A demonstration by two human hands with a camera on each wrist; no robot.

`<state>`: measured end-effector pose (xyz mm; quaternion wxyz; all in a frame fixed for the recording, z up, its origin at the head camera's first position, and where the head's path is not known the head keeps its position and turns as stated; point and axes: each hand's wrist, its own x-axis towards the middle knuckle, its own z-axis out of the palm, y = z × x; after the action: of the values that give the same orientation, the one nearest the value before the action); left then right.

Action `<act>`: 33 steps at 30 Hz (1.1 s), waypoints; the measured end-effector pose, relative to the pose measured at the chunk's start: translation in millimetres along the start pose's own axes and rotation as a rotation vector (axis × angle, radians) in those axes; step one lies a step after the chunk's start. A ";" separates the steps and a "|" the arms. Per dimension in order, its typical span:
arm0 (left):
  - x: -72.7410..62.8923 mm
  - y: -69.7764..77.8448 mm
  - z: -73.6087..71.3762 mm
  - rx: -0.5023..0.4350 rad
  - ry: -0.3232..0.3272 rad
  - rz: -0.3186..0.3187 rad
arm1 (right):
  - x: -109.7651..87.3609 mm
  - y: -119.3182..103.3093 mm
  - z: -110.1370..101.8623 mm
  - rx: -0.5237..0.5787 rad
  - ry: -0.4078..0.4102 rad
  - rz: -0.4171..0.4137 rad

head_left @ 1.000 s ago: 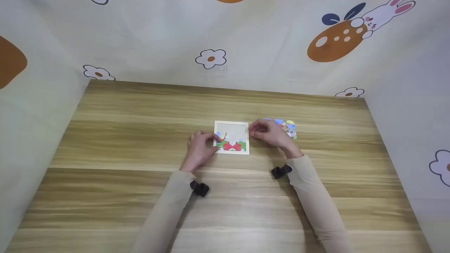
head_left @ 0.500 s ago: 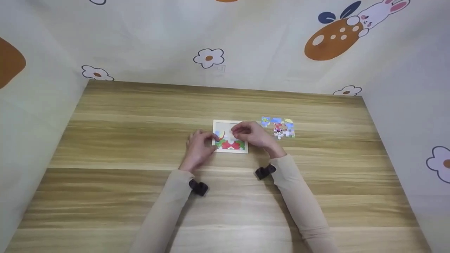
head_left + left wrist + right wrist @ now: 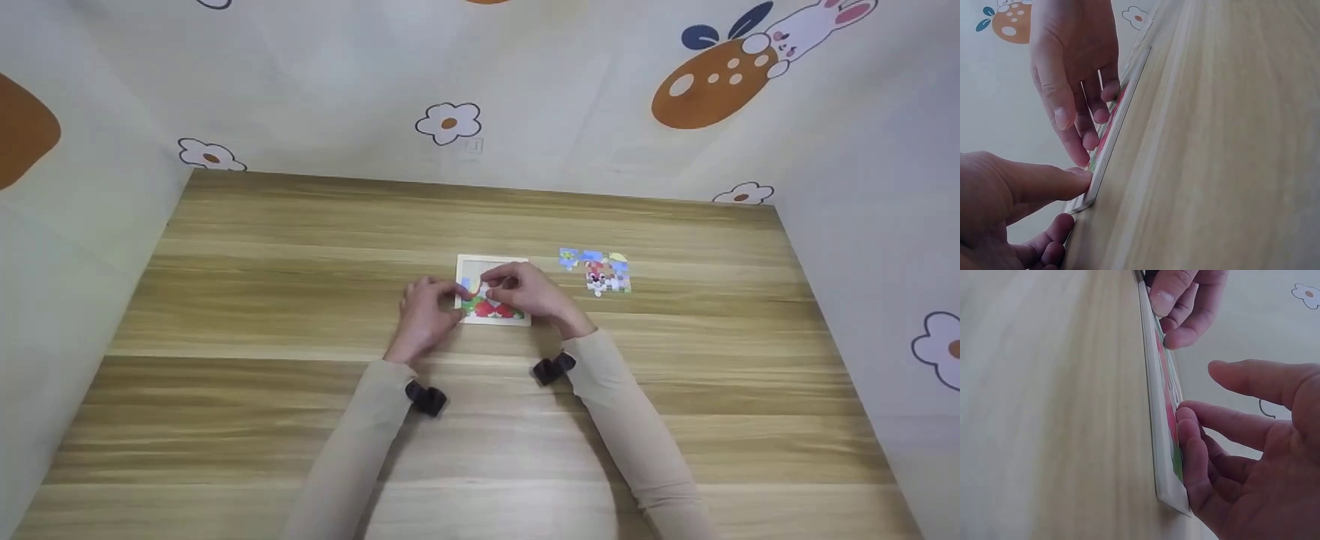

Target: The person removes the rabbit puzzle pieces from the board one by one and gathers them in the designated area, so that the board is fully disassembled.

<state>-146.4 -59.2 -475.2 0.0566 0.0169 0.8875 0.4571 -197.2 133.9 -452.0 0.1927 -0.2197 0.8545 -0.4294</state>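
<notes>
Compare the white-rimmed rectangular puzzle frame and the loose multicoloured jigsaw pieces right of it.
Outline: the white-rimmed rectangular puzzle frame has straight edges; the multicoloured jigsaw pieces make a ragged cluster. Border: the frame has a plain white one; the pieces have none. Contact: the left hand touches the frame; no hand touches the pieces. Both lie on the wood-grain table.

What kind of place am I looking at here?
Probably a small indoor booth for tabletop activities, though I can't be sure. A wood-grain table is enclosed by a cartoon-printed backdrop, and a jigsaw frame sits near some puzzle pieces.
</notes>
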 end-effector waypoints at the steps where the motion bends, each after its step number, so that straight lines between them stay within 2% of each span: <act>1: -0.1 0.2 0.1 -0.001 0.001 -0.001 | 0.1 -0.3 0.5 -0.002 -0.002 -0.005; 15: -0.4 0.4 1.0 0.002 0.017 -0.003 | 2.8 -0.9 3.5 0.084 0.053 0.012; 23: -2.1 0.6 1.5 -0.010 0.002 0.014 | 9.2 -2.2 8.5 0.157 0.066 0.070; 29: -1.3 0.5 0.7 -0.004 0.026 0.034 | 15.2 -5.2 10.3 0.170 0.088 0.116; 33: -0.6 0.2 0.6 -0.008 0.033 0.029 | 18.9 -5.2 11.2 0.220 0.101 0.139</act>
<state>-145.8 -58.6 -475.4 0.0352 0.0217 0.8861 0.4617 -205.9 113.7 -456.6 0.2016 -0.1157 0.8241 -0.5166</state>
